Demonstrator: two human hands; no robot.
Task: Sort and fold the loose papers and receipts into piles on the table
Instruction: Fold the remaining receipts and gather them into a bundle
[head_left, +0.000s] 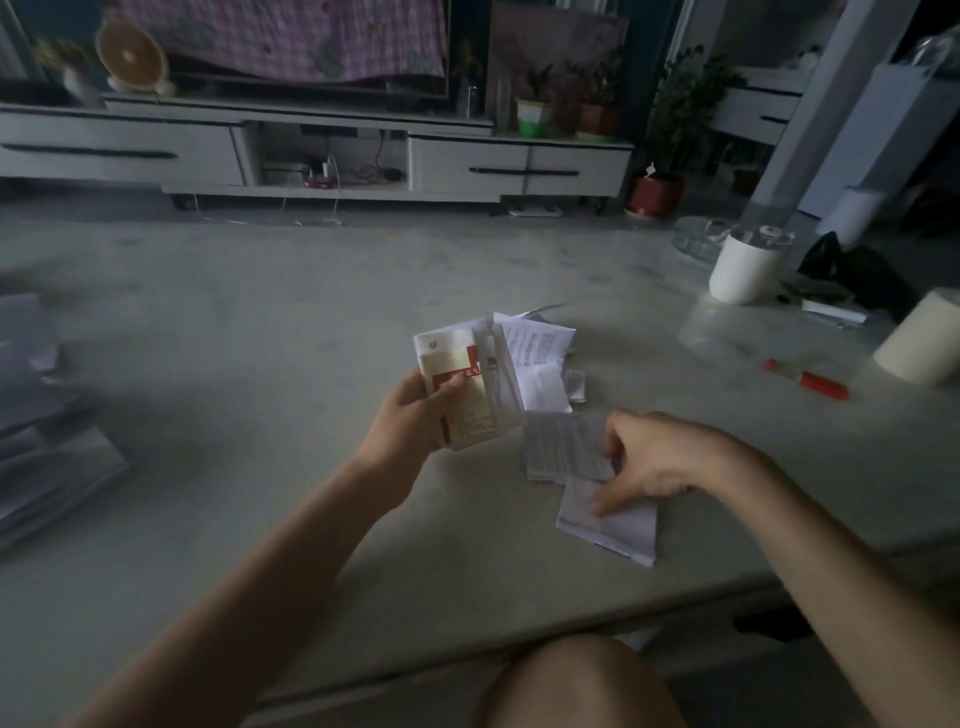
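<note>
1. Bundle of papers (470, 387), with a red-and-cream printed sheet on top, is held up over the tabletop (260, 338), near its middle.
2. Left hand (415, 410) grips the bundle at its lower left. The thumb lies on the front and the fingers wrap behind, clamped on it.
3. Loose receipts (537, 348), crumpled and overlapping, lie on the tabletop just behind and to the right of the bundle.
4. Printed receipt (561, 447) lies flat in front of that heap, just beside the right hand (662, 452).
5. Folded white paper (623, 527) lies on the tabletop nearest the person, its top edge meeting the printed receipt.
6. Right hand is palm-down over the folded white paper. One finger is stretched out pressing on it, the other fingers are loosely curled, and no grip on anything is visible.
7. Stack of sheets (36, 415) sits at the far left edge of the tabletop, blurred.
8. Red marker (810, 380) lies at the right, well apart from the papers. A white cup (743, 273) and a cream cylinder (919, 345) stand near it.
</note>
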